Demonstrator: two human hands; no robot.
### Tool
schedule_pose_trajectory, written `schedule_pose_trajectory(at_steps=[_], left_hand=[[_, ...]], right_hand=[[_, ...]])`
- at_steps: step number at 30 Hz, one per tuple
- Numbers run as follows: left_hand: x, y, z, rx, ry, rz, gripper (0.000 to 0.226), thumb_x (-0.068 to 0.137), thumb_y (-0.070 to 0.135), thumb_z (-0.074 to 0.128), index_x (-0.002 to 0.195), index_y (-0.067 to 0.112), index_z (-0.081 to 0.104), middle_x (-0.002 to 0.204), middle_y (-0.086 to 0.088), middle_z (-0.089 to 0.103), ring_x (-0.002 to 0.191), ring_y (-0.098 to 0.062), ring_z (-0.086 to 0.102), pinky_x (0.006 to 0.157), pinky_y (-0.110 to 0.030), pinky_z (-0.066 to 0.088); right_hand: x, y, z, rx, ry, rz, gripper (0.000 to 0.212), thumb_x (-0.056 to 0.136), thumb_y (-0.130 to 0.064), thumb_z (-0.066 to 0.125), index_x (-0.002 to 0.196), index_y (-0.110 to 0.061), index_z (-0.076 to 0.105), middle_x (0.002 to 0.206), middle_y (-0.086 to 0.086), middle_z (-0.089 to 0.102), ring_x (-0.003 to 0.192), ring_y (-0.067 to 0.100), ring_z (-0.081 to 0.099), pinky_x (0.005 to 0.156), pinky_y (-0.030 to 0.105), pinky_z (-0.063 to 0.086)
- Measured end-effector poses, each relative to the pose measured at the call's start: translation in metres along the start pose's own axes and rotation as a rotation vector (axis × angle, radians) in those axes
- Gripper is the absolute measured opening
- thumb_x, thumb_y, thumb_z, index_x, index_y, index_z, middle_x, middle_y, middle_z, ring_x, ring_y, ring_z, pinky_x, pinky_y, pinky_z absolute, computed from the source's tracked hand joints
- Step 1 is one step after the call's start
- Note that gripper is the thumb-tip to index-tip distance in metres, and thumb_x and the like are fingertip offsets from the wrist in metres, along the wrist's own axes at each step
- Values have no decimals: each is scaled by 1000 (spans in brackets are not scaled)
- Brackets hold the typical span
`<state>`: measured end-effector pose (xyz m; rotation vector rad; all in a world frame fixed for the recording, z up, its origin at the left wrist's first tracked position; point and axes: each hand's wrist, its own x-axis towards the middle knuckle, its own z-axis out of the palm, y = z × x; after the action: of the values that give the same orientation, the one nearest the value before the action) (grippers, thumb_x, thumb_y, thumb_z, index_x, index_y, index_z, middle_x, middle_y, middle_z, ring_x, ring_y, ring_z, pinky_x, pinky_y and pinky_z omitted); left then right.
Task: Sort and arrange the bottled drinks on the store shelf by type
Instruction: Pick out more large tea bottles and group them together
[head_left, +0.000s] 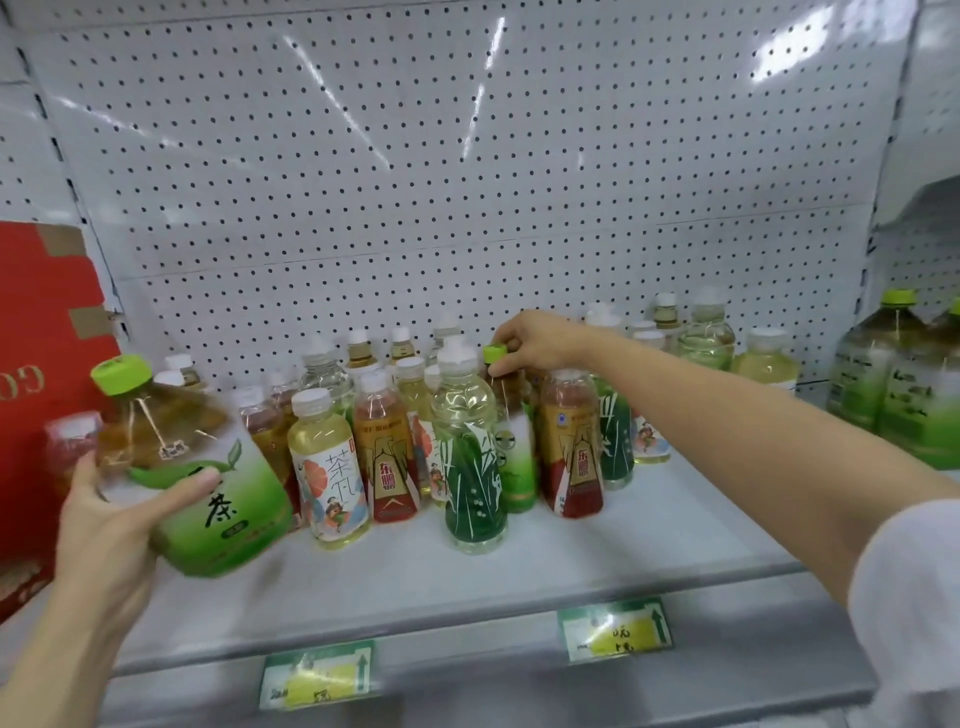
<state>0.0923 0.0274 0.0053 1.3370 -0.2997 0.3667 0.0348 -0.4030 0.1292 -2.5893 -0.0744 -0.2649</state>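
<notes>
White pegboard backs a grey store shelf (597, 535); two price tags hang on its front lip. All places below are given from the mixed cluster of small bottles (415, 431) at mid-shelf.

1. Red carton (36, 364), far left of the cluster, cut off by the frame edge; its printing is only partly legible.
2. Left hand (104, 525), left of and nearer than the cluster, wrapped round the body of a large green-tea bottle (202, 467). Thumb lies across the label. Bottle is tilted, green cap up and to the left, base down and right, apparently clear of the shelf; motion blur softens its outline.
3. Small red-topped bottle (72, 441), behind that hand, blurred and mostly hidden.
4. Cluster proper: pale yellow tea, red-and-gold labelled and green-grass labelled bottles, upright and intermixed, touching one another. Rear rows are hidden by the front ones; the count cannot be told.
5. Right hand (530, 343), above the cluster's right half, fingertips pinching the cap of a small green-capped bottle (506, 415). That bottle stands upright, directly below the grip, hemmed by neighbours on both sides; a straight lift along its upright axis looks the cleanest way out.
6. Pale yellow bottles (711, 343), right of the cluster, at the back.
7. Large green-tea bottles (893, 384), far right, partly cut off; likely the matching group for item 2, though the right hand is the nearer one.
</notes>
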Motion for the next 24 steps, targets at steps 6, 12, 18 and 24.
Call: schedule_pose_trajectory(at_steps=[6,12,18,24], left_hand=[[-28,18,45,-32,-124,61,111,32,23,93,136,25,55,133,-9,63,120,-37,61,94,-57,51],[-39,23,66,-67,-214,17,138,13,43,100,141,30,52,132,-8,65,109,-32,67,72,-45,62],[-50,49,93,-143,-293,92,64,52,13,86,103,47,68,125,-10,66,104,-37,67,73,-52,61],[-59,54,118,-238,-374,138,77,37,37,97,106,43,65,121,-8,67,106,-42,65,75,-55,59]], right_hand=[[3,-15,-33,58,216,5,40,83,-30,77,107,1,68,101,16,72,94,30,66,83,36,53],[-18,-40,-82,266,535,-72,45,81,-31,78,97,9,66,102,32,67,89,34,68,90,44,55],[-51,-73,-84,442,778,-155,25,88,-32,71,78,-12,61,68,-3,59,57,9,55,53,24,48],[-90,-96,-81,446,889,-172,24,93,-33,66,85,-14,55,67,-7,55,50,-1,51,46,16,39]])
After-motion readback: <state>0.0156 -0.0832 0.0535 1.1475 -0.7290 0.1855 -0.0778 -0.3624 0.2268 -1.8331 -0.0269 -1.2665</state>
